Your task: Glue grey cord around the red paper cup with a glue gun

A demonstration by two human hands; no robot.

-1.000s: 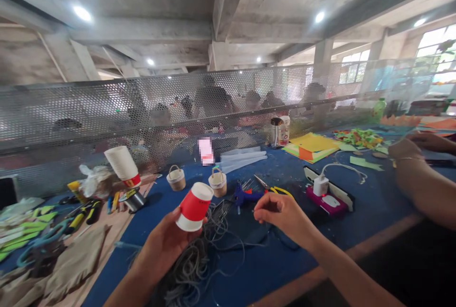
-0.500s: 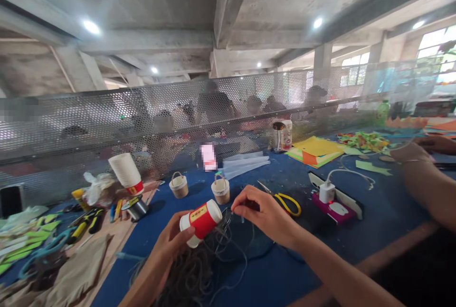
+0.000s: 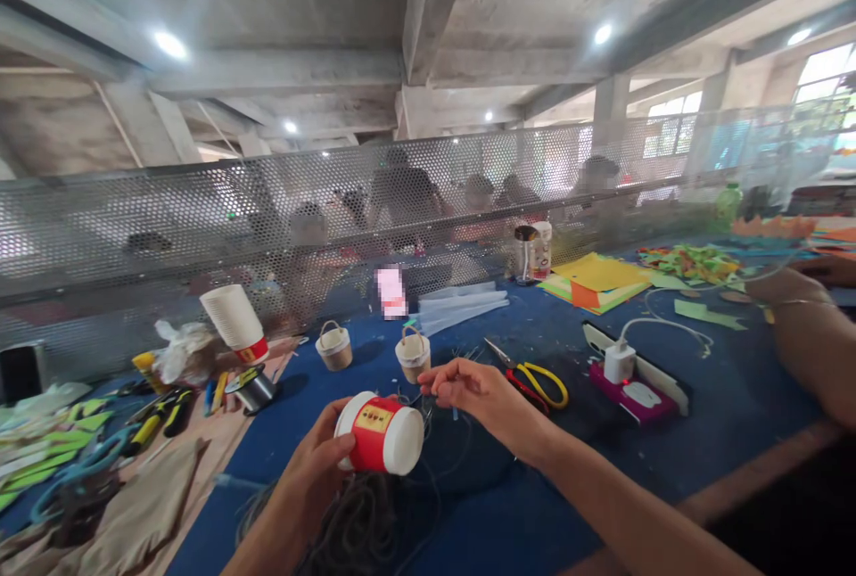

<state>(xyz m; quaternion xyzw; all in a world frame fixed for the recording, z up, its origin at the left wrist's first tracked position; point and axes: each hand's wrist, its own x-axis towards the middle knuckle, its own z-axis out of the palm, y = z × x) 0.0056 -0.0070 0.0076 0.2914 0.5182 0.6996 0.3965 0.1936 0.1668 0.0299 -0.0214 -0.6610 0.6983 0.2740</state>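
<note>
My left hand (image 3: pixel 314 469) grips a red paper cup (image 3: pixel 379 433) lying on its side, its white base turned toward me. My right hand (image 3: pixel 472 390) pinches the end of a thin grey cord (image 3: pixel 428 415) just beside the cup's rim. A tangled heap of the same grey cord (image 3: pixel 361 522) lies on the blue table cover (image 3: pixel 522 496) under the cup. Two small woven baskets (image 3: pixel 333 344) (image 3: pixel 413 353) stand just beyond my hands.
Yellow-handled scissors (image 3: pixel 535 377) and a white charger on a pink device (image 3: pixel 625 371) lie to the right. A stack of paper cups (image 3: pixel 234 322), a wire spool (image 3: pixel 249 384) and tools sit left. Another person's arm (image 3: pixel 802 335) rests at far right. A perforated metal screen (image 3: pixel 267 219) backs the table.
My left hand has turned the cup from upside down to lying on its side. My right hand has moved left to the cup's rim, pinching cord; the blue tool is hidden.
</note>
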